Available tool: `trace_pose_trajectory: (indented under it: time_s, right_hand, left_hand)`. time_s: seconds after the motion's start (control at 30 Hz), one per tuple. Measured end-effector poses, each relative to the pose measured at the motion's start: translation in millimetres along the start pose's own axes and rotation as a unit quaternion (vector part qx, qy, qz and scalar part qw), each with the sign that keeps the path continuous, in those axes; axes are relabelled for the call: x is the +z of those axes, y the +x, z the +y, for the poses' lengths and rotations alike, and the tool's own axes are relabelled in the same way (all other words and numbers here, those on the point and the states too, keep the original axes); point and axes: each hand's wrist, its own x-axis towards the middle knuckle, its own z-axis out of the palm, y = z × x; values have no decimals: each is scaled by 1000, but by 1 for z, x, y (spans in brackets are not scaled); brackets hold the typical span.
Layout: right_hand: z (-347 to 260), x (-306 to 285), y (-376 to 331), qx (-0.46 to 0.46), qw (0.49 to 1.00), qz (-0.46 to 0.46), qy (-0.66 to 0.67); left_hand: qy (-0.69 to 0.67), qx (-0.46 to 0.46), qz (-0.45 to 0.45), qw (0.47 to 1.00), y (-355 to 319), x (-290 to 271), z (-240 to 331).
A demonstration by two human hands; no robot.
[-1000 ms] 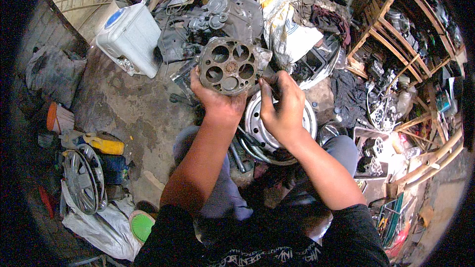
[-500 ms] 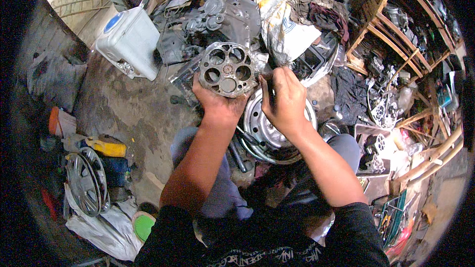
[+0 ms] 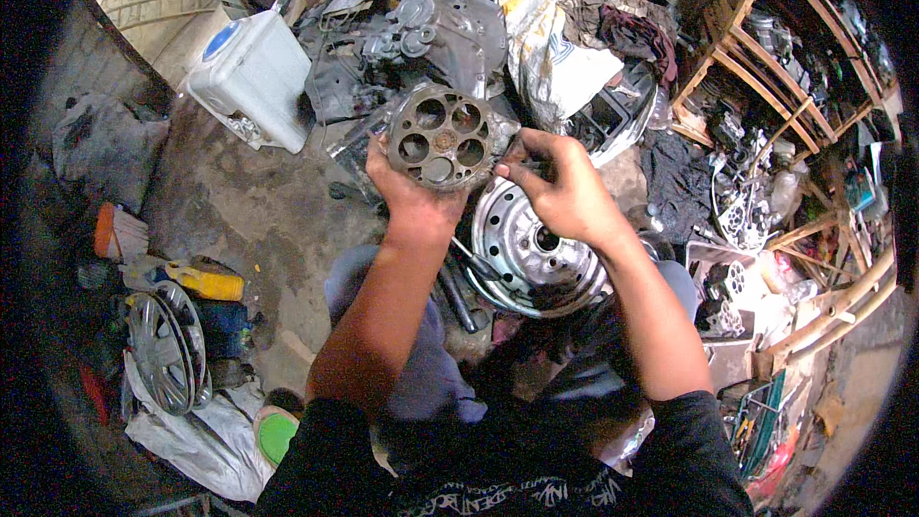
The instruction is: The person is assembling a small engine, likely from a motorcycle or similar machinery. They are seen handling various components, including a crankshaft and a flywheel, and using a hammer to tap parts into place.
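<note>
A round grey metal cylinder block with several large bores and a rusty centre is held up in front of me. My left hand supports it from beneath and along its left side, fingers wrapped round the edge. At its right rim is my right hand, fingers curled and thumb drawn in against the block's edge. Whether a small thing sits in that pinch is hidden. Below the right hand lies a steel wheel rim, with a dark-handled tool leaning beside it.
Beyond the block sits a large greasy metal casing, with a white sack to its right. A white plastic jerrycan stands far left. Hubcaps lie nearer left. Wooden shelves with metal parts line the right.
My right hand has turned and shifted slightly down and right, its fingertips now at the block's rim. The block has tilted a little and shows more of the wheel rim below.
</note>
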Motion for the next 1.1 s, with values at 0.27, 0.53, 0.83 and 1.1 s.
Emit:
trace_pose_trajectory:
  time_s: [0.27, 0.53, 0.83, 1.1]
  right_hand:
    - [-1, -12, -5, -25, 994, 69, 81]
    - [-8, -8, -10, -63, 995, 76, 16]
    - [-5, 18, -11, -157, 953, 192, -172]
    - [7, 36, -13, -133, 954, 214, -161]
  left_hand:
    - [1, -65, -14, 998, 7, -21, 3]
    - [-5, -63, -24, 998, 3, -9, 1]
    - [-40, -52, -52, 997, 1, -2, -4]
    - [-49, -19, -48, 997, 3, -6, -9]
